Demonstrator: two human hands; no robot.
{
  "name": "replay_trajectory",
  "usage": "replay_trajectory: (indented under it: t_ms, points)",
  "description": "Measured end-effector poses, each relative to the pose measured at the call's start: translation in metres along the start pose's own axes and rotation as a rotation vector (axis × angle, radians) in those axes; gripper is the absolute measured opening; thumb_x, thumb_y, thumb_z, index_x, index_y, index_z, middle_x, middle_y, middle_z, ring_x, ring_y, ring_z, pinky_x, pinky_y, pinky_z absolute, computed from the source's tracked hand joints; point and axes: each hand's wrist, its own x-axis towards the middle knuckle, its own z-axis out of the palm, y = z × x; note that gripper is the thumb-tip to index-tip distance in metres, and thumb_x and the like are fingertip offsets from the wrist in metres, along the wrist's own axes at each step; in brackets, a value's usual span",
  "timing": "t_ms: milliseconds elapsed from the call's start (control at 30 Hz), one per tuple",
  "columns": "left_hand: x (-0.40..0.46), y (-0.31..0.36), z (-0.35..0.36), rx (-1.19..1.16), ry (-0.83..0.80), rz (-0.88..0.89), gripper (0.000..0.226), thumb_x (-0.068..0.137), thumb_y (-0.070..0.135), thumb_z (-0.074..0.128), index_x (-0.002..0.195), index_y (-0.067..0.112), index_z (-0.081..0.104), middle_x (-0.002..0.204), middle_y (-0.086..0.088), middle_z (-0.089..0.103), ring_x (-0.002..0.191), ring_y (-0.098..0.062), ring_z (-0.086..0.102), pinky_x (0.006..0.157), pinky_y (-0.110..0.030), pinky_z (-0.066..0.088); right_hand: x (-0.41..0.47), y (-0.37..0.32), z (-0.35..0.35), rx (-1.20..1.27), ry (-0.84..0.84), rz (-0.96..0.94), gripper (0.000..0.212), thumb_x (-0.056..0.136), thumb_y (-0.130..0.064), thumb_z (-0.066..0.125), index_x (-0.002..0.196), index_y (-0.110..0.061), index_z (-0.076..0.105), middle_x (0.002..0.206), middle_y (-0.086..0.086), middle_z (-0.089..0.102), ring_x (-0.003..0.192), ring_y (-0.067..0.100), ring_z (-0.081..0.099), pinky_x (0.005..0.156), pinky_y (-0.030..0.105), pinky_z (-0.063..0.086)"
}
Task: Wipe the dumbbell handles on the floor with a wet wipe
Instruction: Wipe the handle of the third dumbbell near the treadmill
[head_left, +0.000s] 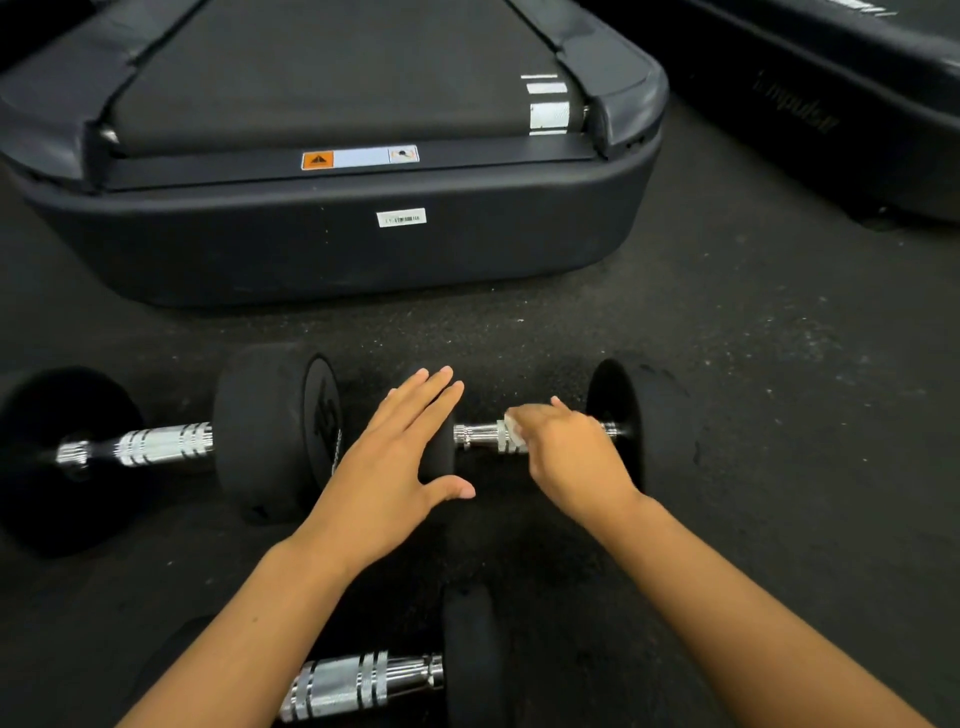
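Three black dumbbells with chrome handles lie on the dark rubber floor. The right dumbbell (631, 415) lies straight ahead; its handle (480, 434) shows between my hands. My right hand (569, 449) is closed over that handle with a white wet wipe (515, 423) pressed under the fingers. My left hand (402, 452) lies flat with spread fingers on that dumbbell's left weight head (441, 457). A second dumbbell (156, 444) lies to the left, untouched. The third dumbbell (363, 680) lies near me, partly hidden under my left forearm.
The rear end of a black treadmill (337, 228) stands just beyond the dumbbells. Another black machine base (810, 109) runs along the upper right. Bare rubber floor (779, 364) stretches to the right of the dumbbells.
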Motion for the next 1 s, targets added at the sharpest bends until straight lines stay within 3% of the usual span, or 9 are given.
replay_trajectory:
  t_ms: [167,267,367,500,600,700,800,900,1000]
  points:
    - [0.000,-0.001,-0.001,0.002,0.010,-0.013,0.092,0.072,0.043,0.071,0.142,0.035,0.011,0.152,0.022,0.003,0.137,0.009,-0.009,0.110,-0.016,-0.006,-0.009,-0.009,0.019,-0.077,0.065,-0.180,0.042,0.074,0.004,0.041,0.109,0.002,0.064,0.106,0.017,0.067,0.100,0.031,0.064,0.099,0.041,0.040]
    - [-0.004,0.000,0.000,-0.002,0.009,-0.011,0.092,0.073,0.043,0.070,0.143,0.035,0.012,0.152,0.022,0.004,0.137,0.008,-0.009,0.111,-0.016,-0.006,-0.009,0.006,0.004,-0.073,-0.002,-0.184,0.056,0.076,0.013,0.046,0.129,-0.003,0.051,0.129,0.015,0.056,0.119,0.029,0.053,0.109,0.032,0.025]
    - [-0.002,0.001,0.002,0.021,0.026,-0.011,0.091,0.074,0.043,0.069,0.144,0.032,0.012,0.152,0.019,0.004,0.139,0.005,-0.008,0.112,-0.019,-0.005,0.000,-0.010,0.000,-0.031,-0.020,-0.050,0.048,0.082,0.008,0.045,0.129,-0.006,0.048,0.128,0.010,0.053,0.119,0.027,0.048,0.110,0.026,0.016]
    - [-0.001,0.002,-0.001,0.035,-0.004,-0.027,0.090,0.076,0.045,0.067,0.144,0.032,0.008,0.153,0.019,0.001,0.138,0.005,-0.010,0.114,-0.023,-0.004,-0.015,-0.012,0.006,-0.064,0.004,-0.182,0.050,0.075,0.012,0.047,0.124,0.008,0.052,0.121,0.024,0.057,0.115,0.037,0.054,0.107,0.039,0.019]
    - [-0.004,0.008,-0.003,-0.011,0.002,-0.053,0.087,0.077,0.047,0.065,0.145,0.033,0.012,0.152,0.022,0.001,0.136,0.009,-0.013,0.111,-0.017,-0.007,-0.020,0.001,-0.009,-0.004,-0.011,-0.184,0.056,0.074,0.018,0.043,0.127,0.002,0.052,0.130,0.020,0.053,0.123,0.033,0.048,0.111,0.034,0.010]
    - [-0.001,0.022,-0.002,-0.098,0.103,-0.108,0.075,0.079,0.044,0.065,0.142,0.032,0.026,0.146,0.027,0.009,0.129,0.017,-0.012,0.104,-0.011,-0.008,-0.030,-0.004,-0.020,0.071,0.133,-0.132,0.042,0.079,0.008,0.057,0.116,-0.012,0.062,0.117,0.007,0.053,0.108,0.022,0.049,0.095,0.040,0.046]
    - [0.005,0.042,0.006,-0.128,0.221,-0.040,0.060,0.080,0.038,0.066,0.135,0.027,0.043,0.141,0.021,0.033,0.130,0.016,0.006,0.102,-0.003,-0.002,-0.041,-0.009,-0.031,0.114,0.255,-0.142,0.036,0.081,0.003,0.060,0.112,-0.016,0.063,0.099,0.000,0.049,0.090,0.013,0.042,0.064,0.031,0.048]
    - [0.012,0.062,0.018,-0.191,0.291,-0.017,0.047,0.082,0.030,0.067,0.127,0.024,0.055,0.133,0.016,0.048,0.127,0.006,0.030,0.099,0.000,0.014,-0.044,-0.012,-0.043,0.328,0.385,-0.115,0.030,0.085,-0.001,0.056,0.110,-0.018,0.057,0.095,-0.006,0.054,0.085,0.006,0.045,0.073,0.018,0.041]
    - [0.023,0.073,0.028,-0.238,0.355,-0.036,0.031,0.084,0.021,0.066,0.115,0.021,0.063,0.117,0.009,0.060,0.111,-0.003,0.051,0.096,-0.015,0.037,-0.043,-0.008,-0.048,0.581,0.411,0.036,0.026,0.086,-0.002,0.060,0.098,-0.024,0.053,0.093,-0.015,0.058,0.089,0.002,0.056,0.077,0.015,0.046]
